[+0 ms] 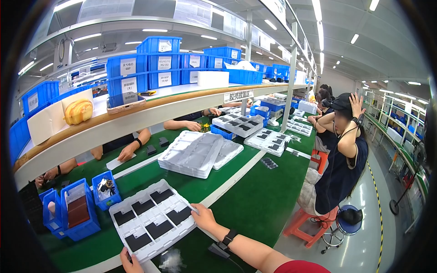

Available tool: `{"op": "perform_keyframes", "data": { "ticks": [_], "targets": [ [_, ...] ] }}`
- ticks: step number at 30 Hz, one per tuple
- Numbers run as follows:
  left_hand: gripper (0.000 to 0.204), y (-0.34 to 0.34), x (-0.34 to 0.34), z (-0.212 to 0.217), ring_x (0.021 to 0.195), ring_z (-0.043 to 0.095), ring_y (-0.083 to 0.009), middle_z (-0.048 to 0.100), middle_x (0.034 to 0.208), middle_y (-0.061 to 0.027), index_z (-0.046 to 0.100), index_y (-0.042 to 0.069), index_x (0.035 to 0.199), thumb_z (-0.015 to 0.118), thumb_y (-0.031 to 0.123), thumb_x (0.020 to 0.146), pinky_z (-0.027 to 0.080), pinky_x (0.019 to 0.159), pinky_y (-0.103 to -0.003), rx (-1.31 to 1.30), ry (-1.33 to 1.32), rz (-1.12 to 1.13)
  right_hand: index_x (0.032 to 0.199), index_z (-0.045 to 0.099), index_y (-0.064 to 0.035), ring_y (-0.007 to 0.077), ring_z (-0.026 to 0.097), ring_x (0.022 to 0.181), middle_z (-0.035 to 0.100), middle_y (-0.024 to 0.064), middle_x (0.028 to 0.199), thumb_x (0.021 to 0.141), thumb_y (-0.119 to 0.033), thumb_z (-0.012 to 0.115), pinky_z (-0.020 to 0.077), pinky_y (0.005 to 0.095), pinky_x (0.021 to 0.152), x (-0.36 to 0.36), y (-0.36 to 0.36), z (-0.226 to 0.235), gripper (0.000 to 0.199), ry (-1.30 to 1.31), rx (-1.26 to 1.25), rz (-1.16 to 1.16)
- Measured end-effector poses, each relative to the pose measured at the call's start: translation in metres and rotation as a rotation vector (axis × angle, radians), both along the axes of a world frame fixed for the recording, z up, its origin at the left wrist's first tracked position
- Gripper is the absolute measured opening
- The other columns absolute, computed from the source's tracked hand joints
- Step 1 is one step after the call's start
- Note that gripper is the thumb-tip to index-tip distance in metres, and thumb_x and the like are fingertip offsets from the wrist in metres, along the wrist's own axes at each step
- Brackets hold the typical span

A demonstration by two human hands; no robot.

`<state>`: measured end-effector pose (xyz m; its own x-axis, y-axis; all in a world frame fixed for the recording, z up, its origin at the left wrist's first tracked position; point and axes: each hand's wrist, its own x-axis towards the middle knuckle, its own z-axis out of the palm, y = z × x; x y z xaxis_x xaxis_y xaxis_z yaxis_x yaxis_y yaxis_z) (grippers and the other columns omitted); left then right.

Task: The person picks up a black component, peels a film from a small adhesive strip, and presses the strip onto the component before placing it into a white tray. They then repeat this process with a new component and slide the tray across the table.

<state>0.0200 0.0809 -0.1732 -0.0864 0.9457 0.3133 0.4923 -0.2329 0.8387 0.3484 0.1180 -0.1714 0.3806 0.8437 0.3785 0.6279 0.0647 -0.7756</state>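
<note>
A white plastic tray (144, 221) is gripped at both ends, tilted over the green work surface. Flat black notched pieces (160, 230) lie in its compartments, several in all. My right hand (205, 219) is closed on the tray's right edge, the fingers partly hidden behind it. At the near left corner, my left hand (130, 263) holds the rim between thumb and fingers, cut off by the picture's lower edge. Just below the tray rest some clear plastic pieces (172, 260). A dark flat object (219, 250) lies beneath my right forearm.
Blue bins (82, 214) stand left of the tray. Beyond it is a stack of white trays (186, 157); a shelf beam (150, 119) crosses above. Opposite, co-workers' hands (126, 154) are at the table. On the right, a seated person (341, 159) has both hands raised to the head.
</note>
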Motion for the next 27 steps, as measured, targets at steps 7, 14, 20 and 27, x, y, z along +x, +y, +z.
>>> {"op": "perform_keyframes", "data": {
  "ticks": [7,14,20,27],
  "targets": [
    [0.034,0.002,-0.001,-0.004,0.107,0.048,-0.0271,0.048,0.117,-0.0194,0.043,-0.003,0.119,0.046,0.006,0.087,0.037,0.091,-0.033,0.035,0.001,-0.010,0.106,0.055,-0.0017,0.0314,0.057,0.091,0.058,0.0164,0.102,0.078,-0.016,0.053,0.0428,0.0374,0.081,-0.001,0.000,-0.002,0.031,0.014,0.027,-0.005],
    [0.033,-0.001,0.001,0.003,0.107,0.048,-0.0271,0.048,0.117,-0.0194,0.044,-0.003,0.118,0.047,0.006,0.087,0.037,0.091,-0.033,0.020,0.010,0.000,0.108,0.054,-0.0031,0.0319,0.057,0.092,0.057,0.0160,0.105,0.078,-0.016,0.053,0.0437,0.0369,0.082,-0.002,-0.002,0.002,0.032,0.044,0.010,0.005],
    [0.034,0.030,-0.023,-0.055,0.104,0.049,-0.0239,0.049,0.113,-0.0167,0.043,-0.003,0.117,0.045,0.003,0.084,0.037,0.090,-0.033,0.023,-0.086,0.019,0.108,0.054,-0.0029,0.0315,0.056,0.093,0.057,0.0155,0.106,0.079,-0.017,0.053,0.0436,0.0367,0.082,-0.001,0.001,-0.002,0.032,0.018,0.024,0.004],
    [0.033,-0.001,0.001,0.003,0.105,0.049,-0.0265,0.048,0.116,-0.0188,0.044,-0.003,0.118,0.046,0.009,0.088,0.038,0.090,-0.033,-0.002,-0.021,-0.015,0.106,0.055,-0.0019,0.0305,0.056,0.091,0.058,0.0155,0.104,0.078,-0.016,0.052,0.0421,0.0366,0.083,-0.002,0.000,0.002,0.032,0.036,0.026,-0.002]
  ]
}}
